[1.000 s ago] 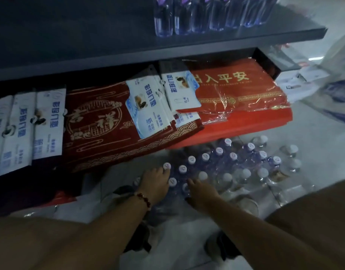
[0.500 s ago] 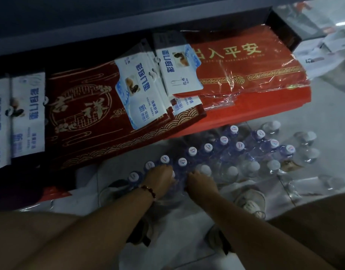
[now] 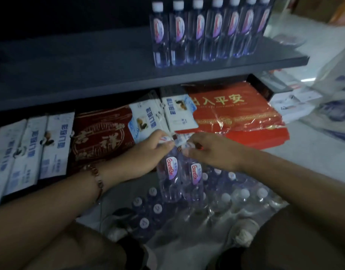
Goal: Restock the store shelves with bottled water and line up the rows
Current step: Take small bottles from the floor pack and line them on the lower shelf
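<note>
My left hand (image 3: 146,154) grips the neck of one clear water bottle (image 3: 170,178) with a red label. Close beside it my right hand (image 3: 212,151) holds a second water bottle (image 3: 195,178) by its top. Both bottles hang upright, side by side, above an open plastic-wrapped pack of bottles (image 3: 222,199) on the floor. A row of several bottles (image 3: 206,34) stands on the dark shelf (image 3: 89,61) above, toward its right end. The left part of that shelf is bare.
Under the dark shelf lie red mats (image 3: 232,112), a dark red mat (image 3: 101,139) and white-and-blue packets (image 3: 31,147). White packages and bags (image 3: 323,106) sit on the pale floor at the right. My knees frame the bottle pack.
Both hands have risen from the pack on the floor, each lifting a bottle. The view has tilted up, bringing the shelf and its bottle row into sight.
</note>
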A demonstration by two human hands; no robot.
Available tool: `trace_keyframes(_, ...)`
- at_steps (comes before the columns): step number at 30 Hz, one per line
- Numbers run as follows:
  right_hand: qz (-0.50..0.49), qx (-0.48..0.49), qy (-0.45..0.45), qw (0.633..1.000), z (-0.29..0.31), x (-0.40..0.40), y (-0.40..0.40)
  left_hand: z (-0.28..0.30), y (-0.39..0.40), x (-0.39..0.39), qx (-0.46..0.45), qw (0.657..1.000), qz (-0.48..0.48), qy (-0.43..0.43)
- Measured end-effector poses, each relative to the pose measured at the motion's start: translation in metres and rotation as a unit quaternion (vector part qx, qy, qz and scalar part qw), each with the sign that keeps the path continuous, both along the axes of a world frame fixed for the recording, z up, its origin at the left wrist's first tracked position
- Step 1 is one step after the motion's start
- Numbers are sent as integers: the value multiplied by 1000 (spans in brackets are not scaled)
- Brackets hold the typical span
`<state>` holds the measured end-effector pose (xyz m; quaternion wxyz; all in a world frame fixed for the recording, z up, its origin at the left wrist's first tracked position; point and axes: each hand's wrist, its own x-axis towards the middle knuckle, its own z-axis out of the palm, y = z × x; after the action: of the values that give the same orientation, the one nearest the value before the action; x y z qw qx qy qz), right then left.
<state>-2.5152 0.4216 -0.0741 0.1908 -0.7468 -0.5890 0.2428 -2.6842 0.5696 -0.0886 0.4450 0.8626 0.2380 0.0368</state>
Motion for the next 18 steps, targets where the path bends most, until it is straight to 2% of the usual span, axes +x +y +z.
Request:
trace_keyframes(3, -97, 110, 156, 977, 5, -2, 6, 13, -7, 12, -55, 981, 141, -124)
trace_keyframes(5, -130, 152, 206, 958, 6, -2, 12, 18, -13, 21, -68, 972, 178, -137)
trace_keyframes(9, -185, 204, 328, 904, 11, 1, 19, 23, -18, 29, -141, 977, 112, -113)
trace_keyframes(11, -213, 214, 344, 889, 12, 0, 25, 25, -19, 33, -162, 979, 74, -103)
trace_keyframes(18, -253, 255, 418, 834, 7, -5, 35, 25, -12, 40, -226, 960, 104, -128)
